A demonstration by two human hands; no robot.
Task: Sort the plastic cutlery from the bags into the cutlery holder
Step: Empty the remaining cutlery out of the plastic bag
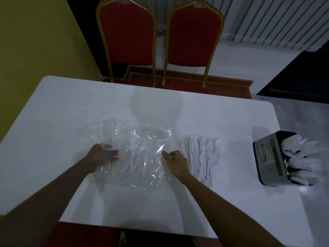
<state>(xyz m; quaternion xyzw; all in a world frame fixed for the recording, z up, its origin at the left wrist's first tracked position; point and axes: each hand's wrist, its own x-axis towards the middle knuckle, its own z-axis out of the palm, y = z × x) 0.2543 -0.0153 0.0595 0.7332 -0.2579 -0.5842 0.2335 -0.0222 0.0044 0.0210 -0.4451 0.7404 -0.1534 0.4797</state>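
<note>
Plastic cutlery (pixel 137 154), white forks and knives, lies inside a crumpled clear bag (pixel 124 131) near the middle of the tabletop (pixel 71 104). A loose pile (pixel 201 155) of spoons and forks sits just beside the bag at its three o'clock. Further out the same way, the cutlery holder (pixel 268 157) stands near the tabletop's right edge, already partly filled.

The left hand (pixel 101 154) lies on the bag's nine o'clock edge. Glare on the film hides whether it grips. The right hand (pixel 176 161) has curled fingers and pinches the bag at its three o'clock edge.

The pieces look light, stiff and slick, and likely brittle at the tines, so they are best taken by the handles in small bunches. The film is limp and should slide easily.

Bare tabletop lies open at twelve and six o'clock. The holder stands close to the edge, so a nudge could tip it. Two chairs (pixel 128 32) stand beyond the far side.
</note>
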